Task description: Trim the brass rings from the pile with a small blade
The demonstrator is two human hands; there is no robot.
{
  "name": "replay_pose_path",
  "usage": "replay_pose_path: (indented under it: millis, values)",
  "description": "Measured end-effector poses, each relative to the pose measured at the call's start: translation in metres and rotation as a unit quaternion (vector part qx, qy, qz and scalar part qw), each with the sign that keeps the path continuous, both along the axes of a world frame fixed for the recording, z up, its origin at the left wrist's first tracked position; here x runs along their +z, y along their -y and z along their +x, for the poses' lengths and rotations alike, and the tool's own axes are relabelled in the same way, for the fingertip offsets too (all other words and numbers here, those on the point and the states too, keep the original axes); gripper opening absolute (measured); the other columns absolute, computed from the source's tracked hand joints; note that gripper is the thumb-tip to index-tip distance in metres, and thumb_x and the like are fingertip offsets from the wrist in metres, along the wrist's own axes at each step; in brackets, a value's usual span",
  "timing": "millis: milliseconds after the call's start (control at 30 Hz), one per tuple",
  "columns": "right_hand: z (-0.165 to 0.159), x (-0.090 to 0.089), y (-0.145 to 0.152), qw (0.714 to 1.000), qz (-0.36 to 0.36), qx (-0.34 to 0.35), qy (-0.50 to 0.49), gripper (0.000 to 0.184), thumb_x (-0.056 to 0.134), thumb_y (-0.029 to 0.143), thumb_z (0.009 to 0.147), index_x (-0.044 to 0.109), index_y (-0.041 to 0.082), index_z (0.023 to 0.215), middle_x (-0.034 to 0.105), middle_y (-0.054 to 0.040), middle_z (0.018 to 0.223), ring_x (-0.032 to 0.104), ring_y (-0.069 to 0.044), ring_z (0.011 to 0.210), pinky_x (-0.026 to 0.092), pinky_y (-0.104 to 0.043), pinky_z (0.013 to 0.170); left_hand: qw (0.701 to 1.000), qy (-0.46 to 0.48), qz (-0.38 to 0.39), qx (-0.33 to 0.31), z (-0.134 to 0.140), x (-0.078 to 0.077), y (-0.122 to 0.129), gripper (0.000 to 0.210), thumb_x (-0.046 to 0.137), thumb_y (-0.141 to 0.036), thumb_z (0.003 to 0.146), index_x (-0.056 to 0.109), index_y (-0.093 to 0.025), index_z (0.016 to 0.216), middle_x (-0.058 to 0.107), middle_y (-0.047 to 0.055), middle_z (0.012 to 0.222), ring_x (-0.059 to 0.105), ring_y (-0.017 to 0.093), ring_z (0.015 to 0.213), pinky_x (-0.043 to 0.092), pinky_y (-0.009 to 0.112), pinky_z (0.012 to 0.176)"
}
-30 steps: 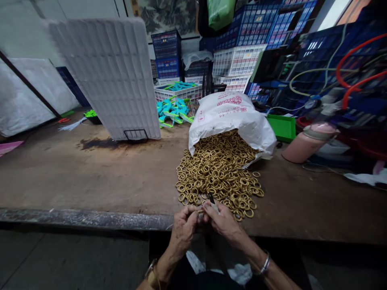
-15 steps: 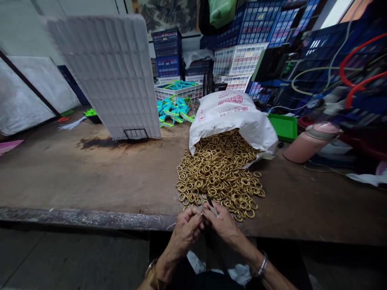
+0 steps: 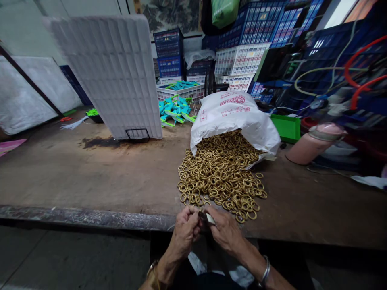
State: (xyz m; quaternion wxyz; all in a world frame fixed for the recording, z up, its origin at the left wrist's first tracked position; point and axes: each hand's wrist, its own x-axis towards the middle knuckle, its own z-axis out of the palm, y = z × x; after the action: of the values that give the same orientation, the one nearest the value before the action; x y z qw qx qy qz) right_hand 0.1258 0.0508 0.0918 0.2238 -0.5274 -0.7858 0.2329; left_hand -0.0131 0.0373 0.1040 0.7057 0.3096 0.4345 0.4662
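Just in front of the table edge, my left hand (image 3: 185,227) pinches what looks like a gold ring, mostly covered by the fingertips. Close against it, my right hand (image 3: 225,229) is closed around a small knife (image 3: 211,218), of which a pale handle and a dark end show. The two hands' fingertips nearly meet. Beyond them a heap of gold rings (image 3: 222,173) spreads over the table, spilling from the mouth of a white woven sack (image 3: 229,112) with red print.
A tall ribbed white panel (image 3: 111,76) stands on the wooden table (image 3: 90,173) at left. Turquoise and green plastic pieces (image 3: 177,108) lie behind. To the right are a green tray (image 3: 286,128) and a pink bottle (image 3: 314,143). Stacked blue crates (image 3: 171,64) fill the back.
My right hand has turned the small knife: its dark end, which pointed up and away, now points towards my left fingertips. Both hands stay at the table edge. The view has shifted slightly.
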Motion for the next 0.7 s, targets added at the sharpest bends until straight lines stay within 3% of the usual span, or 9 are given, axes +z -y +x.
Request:
replay_pose_path:
  millis: [267, 467, 700]
  values:
    - [-0.006, -0.006, 0.005, 0.997, 0.041, -0.012, 0.069, 0.028, 0.036, 0.004, 0.067, 0.05, 0.019, 0.086, 0.062, -0.0018, 0.069, 0.056, -0.015, 0.06, 0.03, -0.024, 0.052, 1.0, -0.029, -0.009, 0.006, 0.002, 0.006, 0.003, 0.039, 0.064, -0.05, 0.063, 0.043, -0.018, 0.071, 0.045, -0.008, 0.051, 0.026, 0.001, 0.035, 0.015, 0.016, 0.035]
    - [0.001, -0.007, -0.001, 0.993, -0.005, -0.003, 0.114, 0.032, 0.037, 0.005, 0.066, 0.051, 0.018, 0.092, 0.062, -0.0021, 0.066, 0.056, -0.015, 0.058, 0.027, -0.024, 0.051, 0.997, -0.066, 0.049, 0.013, 0.002, 0.007, 0.008, 0.037, 0.061, -0.049, 0.067, 0.044, -0.017, 0.067, 0.043, -0.007, 0.049, 0.027, 0.003, 0.038, 0.019, 0.017, 0.037]
    - [0.015, -0.005, -0.019, 0.988, 0.002, -0.095, 0.124, 0.017, 0.037, 0.013, 0.074, 0.053, 0.02, 0.077, 0.056, -0.0001, 0.056, 0.048, -0.013, 0.05, 0.024, -0.023, 0.05, 0.998, 0.014, 0.045, -0.035, -0.001, 0.01, 0.014, 0.031, 0.059, -0.046, 0.072, 0.045, -0.018, 0.074, 0.047, -0.006, 0.054, 0.027, 0.002, 0.035, 0.017, 0.016, 0.033]
